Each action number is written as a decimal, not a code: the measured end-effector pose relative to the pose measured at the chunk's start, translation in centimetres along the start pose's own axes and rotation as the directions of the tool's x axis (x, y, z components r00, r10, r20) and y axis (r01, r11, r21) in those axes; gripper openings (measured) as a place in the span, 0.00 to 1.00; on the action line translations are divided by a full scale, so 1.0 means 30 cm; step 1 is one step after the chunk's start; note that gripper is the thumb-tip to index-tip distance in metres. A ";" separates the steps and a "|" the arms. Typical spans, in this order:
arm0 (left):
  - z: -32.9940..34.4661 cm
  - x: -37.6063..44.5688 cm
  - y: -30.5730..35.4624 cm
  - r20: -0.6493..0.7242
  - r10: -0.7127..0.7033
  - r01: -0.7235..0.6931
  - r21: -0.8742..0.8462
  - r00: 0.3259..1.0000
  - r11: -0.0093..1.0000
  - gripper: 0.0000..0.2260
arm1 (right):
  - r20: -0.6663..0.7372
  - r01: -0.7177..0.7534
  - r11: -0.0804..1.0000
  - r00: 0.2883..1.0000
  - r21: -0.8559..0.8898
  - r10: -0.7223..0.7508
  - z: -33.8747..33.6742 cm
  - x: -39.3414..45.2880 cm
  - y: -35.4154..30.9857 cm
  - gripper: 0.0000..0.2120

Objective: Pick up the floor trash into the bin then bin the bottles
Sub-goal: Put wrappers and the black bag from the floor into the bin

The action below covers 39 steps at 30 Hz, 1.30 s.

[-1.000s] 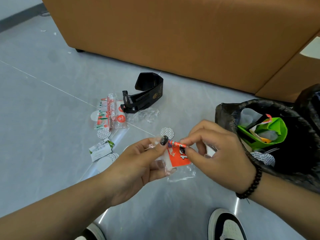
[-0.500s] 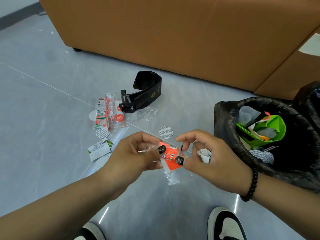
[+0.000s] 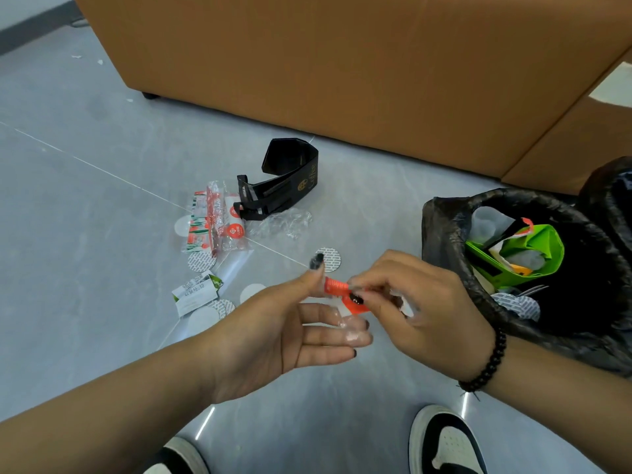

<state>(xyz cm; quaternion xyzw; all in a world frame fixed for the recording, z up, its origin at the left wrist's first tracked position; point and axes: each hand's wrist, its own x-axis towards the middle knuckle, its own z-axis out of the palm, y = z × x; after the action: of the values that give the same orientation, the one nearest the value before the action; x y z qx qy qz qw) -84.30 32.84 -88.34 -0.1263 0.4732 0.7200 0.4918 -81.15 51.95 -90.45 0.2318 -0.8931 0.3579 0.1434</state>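
A person crouches over a littered floor, shoes point(image 3: 448, 443) nearest the camera, mid-way through a clean-up. The right hand point(image 3: 417, 309) pinches an orange wrapper point(image 3: 337, 289) between thumb and forefinger, while the left hand point(image 3: 280, 333) lies beneath it with fingers straight and relaxed, clear film resting on the fingertips; the thumb touches the wrapper's far end. Whatever is printed on the wrapper is too folded to read. Just right of the right hand stands the bin point(image 3: 444, 227), lined in black and already holding a green carton, papers and a foil seal, so part of the job looks done. Much is left: left of the left hand lie a white slip point(image 3: 195, 292) with small unreadable print and several foil seals point(image 3: 328, 258), one just beyond the fingers. Farther off sit red-and-white packets point(image 3: 212, 227), crumpled film point(image 3: 280, 222) and a black sleeve point(image 3: 287, 183) whose gold lettering appears to read "Coffee". No bottles are in view. A tan sofa point(image 3: 342, 63) closes the background.
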 end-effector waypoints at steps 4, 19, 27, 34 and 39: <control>-0.001 0.000 0.006 -0.007 0.075 -0.075 -0.026 0.997 0.997 0.17 | 0.082 0.293 0.924 0.956 -0.245 -0.282 -0.007 0.001 0.037 0.08; 0.018 0.042 -0.020 -0.155 0.373 -0.282 0.418 0.915 0.864 0.13 | 0.221 -0.647 0.543 0.728 0.535 0.649 -0.070 -0.016 -0.067 0.09; 0.241 0.134 0.060 -0.042 0.231 -0.137 0.698 0.972 0.703 0.20 | -0.044 -0.569 0.816 0.817 0.105 0.576 -0.391 -0.032 0.025 0.09; 0.418 0.341 0.051 -0.156 0.055 0.087 0.773 0.986 0.628 0.11 | 0.010 -0.526 0.773 0.825 -0.354 0.565 -0.596 -0.128 0.158 0.09; 0.432 0.430 -0.009 -0.136 0.029 0.090 0.782 0.990 0.617 0.15 | 0.316 -0.404 0.714 0.694 -0.572 0.647 -0.512 -0.169 0.263 0.11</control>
<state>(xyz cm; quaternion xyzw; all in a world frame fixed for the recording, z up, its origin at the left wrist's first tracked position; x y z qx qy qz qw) -86.64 50.88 -90.10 0.0451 0.7702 0.4216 0.4764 -79.54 69.38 -86.32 0.0003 -0.9842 0.0898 -0.1523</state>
